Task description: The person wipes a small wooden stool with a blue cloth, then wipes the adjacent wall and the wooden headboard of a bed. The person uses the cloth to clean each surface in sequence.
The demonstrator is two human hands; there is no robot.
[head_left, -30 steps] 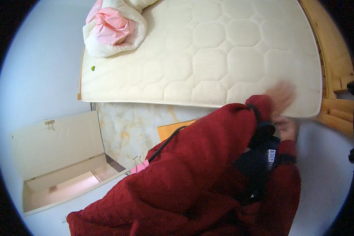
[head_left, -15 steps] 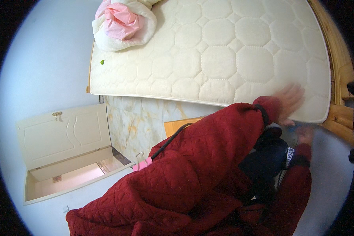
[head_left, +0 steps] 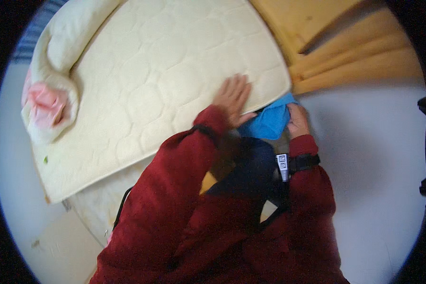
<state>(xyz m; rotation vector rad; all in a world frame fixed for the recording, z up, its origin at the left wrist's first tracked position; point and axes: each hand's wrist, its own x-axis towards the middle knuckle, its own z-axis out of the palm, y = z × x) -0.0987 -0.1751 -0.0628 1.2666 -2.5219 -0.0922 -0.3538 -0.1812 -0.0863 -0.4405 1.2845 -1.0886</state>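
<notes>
My left hand (head_left: 233, 100) lies on the corner end of a cream quilted mattress (head_left: 175, 57), its fingers spread and the thumb out along the edge. Just to the right, my right hand (head_left: 297, 120) is closed on a blue cloth (head_left: 270, 120). The cloth hangs at the mattress corner, and part of it lies against the edge near my left thumb. Some of the right fingers are hidden behind the cloth. A dark band with a small white tag (head_left: 282, 165) is on my right wrist.
A rolled cream and pink quilt (head_left: 47, 106) lies at the far left of the mattress, with a small green scrap (head_left: 45, 160) near it. A wooden headboard (head_left: 336, 52) stands at the far right. A white wall (head_left: 364, 156) rises beside my right arm.
My view has turned right and toward the mattress corner. The right hand, blurred and low before, is now raised at the corner with the blue cloth showing in it. My left hand stays on the mattress.
</notes>
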